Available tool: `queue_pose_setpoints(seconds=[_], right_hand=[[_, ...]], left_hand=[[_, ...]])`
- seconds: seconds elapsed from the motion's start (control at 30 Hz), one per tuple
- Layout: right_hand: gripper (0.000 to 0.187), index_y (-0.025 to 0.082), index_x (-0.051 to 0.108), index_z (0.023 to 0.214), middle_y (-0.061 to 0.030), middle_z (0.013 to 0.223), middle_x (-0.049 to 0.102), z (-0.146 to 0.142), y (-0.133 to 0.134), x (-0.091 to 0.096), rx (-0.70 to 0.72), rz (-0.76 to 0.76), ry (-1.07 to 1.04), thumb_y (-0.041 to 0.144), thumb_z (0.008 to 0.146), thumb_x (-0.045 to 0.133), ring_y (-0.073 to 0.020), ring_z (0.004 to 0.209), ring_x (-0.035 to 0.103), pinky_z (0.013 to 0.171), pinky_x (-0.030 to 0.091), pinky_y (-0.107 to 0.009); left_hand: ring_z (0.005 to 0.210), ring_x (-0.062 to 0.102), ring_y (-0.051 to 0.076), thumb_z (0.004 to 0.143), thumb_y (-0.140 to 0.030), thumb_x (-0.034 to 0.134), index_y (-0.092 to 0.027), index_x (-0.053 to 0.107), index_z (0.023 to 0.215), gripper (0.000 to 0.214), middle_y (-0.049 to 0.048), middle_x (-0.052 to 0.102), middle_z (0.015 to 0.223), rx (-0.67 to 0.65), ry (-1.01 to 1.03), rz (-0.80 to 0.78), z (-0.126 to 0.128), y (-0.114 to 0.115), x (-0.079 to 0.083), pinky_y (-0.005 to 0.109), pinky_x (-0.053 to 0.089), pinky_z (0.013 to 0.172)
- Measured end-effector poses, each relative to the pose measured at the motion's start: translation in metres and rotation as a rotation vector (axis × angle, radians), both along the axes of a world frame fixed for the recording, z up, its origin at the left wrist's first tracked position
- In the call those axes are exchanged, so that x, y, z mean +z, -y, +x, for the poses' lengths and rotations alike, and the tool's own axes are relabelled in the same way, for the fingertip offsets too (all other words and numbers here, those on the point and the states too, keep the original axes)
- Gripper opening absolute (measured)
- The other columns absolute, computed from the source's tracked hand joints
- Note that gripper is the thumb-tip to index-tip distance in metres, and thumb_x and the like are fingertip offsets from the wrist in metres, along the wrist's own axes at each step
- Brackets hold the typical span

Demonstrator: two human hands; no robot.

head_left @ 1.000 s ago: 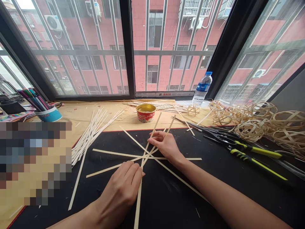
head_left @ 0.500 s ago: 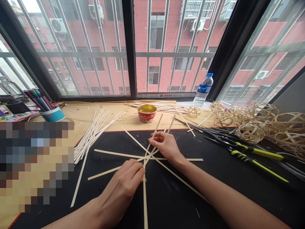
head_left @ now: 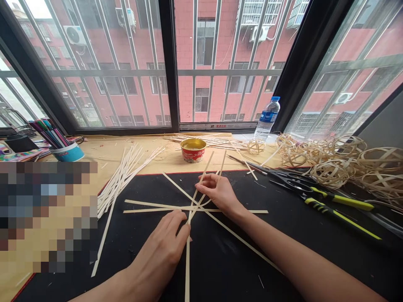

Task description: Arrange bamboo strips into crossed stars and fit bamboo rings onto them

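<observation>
A: Wins. like what?
B: Big panes, thick black frames, vertical steel bars & one horiz. rail across.
A: View?
B: Red-brick apt. block opposite, barred wins., AC units on the wall.
A: Light?
B: Daylight, soft & even; white sky just shows top L.
A: Corner or straight?
B: More of a bay, side panes angle in L & R.
A: Inside?
B: Wide ledge under the wins., covered w/ tan paper. Grey wall far R, on a slant.
</observation>
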State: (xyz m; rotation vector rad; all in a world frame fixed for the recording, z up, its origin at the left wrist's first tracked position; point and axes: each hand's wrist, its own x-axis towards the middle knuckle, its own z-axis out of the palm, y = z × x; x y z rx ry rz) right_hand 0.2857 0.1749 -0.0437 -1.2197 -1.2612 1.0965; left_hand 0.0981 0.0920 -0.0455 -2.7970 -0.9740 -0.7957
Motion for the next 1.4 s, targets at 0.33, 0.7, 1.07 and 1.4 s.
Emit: queue_pose_setpoints(seconds=[0.33, 0.7, 1.07, 1.4], right_hand=[[0.02, 0.014, 0.063, 0.087, -0.0053, 0.076, 0.072, 0.0, 0.001, 0.002, -0.001, -0.038, -0.01, 0.018, 0.069, 0.071, -0.0195, 0.079, 0.07, 0.076, 0.054, -0.029], [0.037, 0.011, 0.063, 0.086, -0.0061, 0.072, 0.07, 0.055, 0.002, 0.053, 0.044, -0.29, 0.06, 0.014, 0.056, 0.085, -0.0163, 0.066, 0.067, 0.056, 0.058, -0.025], [0.042, 0.016, 0.055, 0.062, 0.0039, 0.049, 0.059, 0.063, -0.011, 0.024, -0.099, -0.279, 0.09, 0.006, 0.041, 0.09, -0.0138, 0.047, 0.064, 0.049, 0.06, -0.023], [0.038, 0.012, 0.059, 0.062, -0.0044, 0.065, 0.065, 0.067, -0.006, 0.037, -0.069, -0.177, -0.001, 0.018, 0.044, 0.092, -0.0183, 0.057, 0.069, 0.061, 0.064, -0.03]], left_hand=[[0.098, 0.054, 0.028, 0.089, -0.003, 0.044, -0.014, 0.054, 0.094, 0.015, 0.0095, 0.056, 0.097, 0.021, -0.051, 0.042, -0.001, -0.002, 0.0, 0.044, 0.052, 0.081], [0.102, 0.058, 0.028, 0.095, -0.009, 0.035, -0.012, 0.057, 0.099, 0.023, 0.013, 0.06, 0.099, 0.009, -0.043, 0.173, -0.004, -0.002, -0.005, 0.044, 0.054, 0.085], [0.102, 0.06, 0.029, 0.093, -0.006, 0.037, -0.007, 0.059, 0.105, 0.025, 0.0163, 0.065, 0.099, 0.001, -0.038, 0.339, -0.005, -0.001, -0.008, 0.043, 0.055, 0.085], [0.108, 0.058, 0.032, 0.09, -0.005, 0.039, -0.008, 0.059, 0.105, 0.026, 0.018, 0.063, 0.108, 0.041, -0.092, 0.278, -0.005, 0.001, -0.009, 0.05, 0.053, 0.087]])
